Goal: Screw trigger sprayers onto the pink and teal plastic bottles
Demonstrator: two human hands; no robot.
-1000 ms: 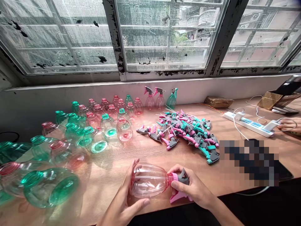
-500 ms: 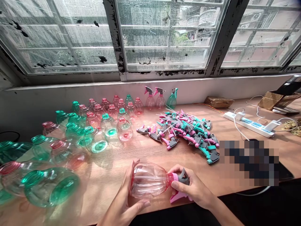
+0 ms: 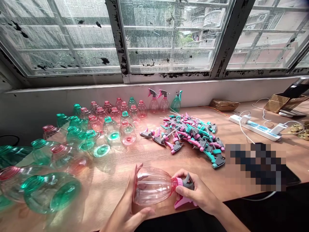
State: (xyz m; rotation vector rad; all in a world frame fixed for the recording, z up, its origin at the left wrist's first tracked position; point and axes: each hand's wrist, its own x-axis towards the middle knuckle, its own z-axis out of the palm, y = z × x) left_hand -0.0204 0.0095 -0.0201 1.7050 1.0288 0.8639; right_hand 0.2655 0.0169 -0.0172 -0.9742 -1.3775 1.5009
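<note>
A clear pink spray bottle (image 3: 153, 187) lies on its side above the table's front edge, its base to the left. My left hand (image 3: 131, 204) cups the base, fingers behind it and thumb along the near side. At the neck, my right hand (image 3: 196, 191) is closed around the grey and pink trigger spray head (image 3: 184, 183), with thumb and fingers at its pink collar. The head sits on the bottle's mouth, and its pink trigger points down toward me. Whether the thread is fully engaged cannot be seen.
Open pink and green bottles (image 3: 51, 193) stand in rows at the left. Behind my hands is a pile of spray heads (image 3: 193, 132). Several bottles with heads, one a green spray bottle (image 3: 176, 102), stand by the wall. A power strip (image 3: 256, 127) with cables lies right.
</note>
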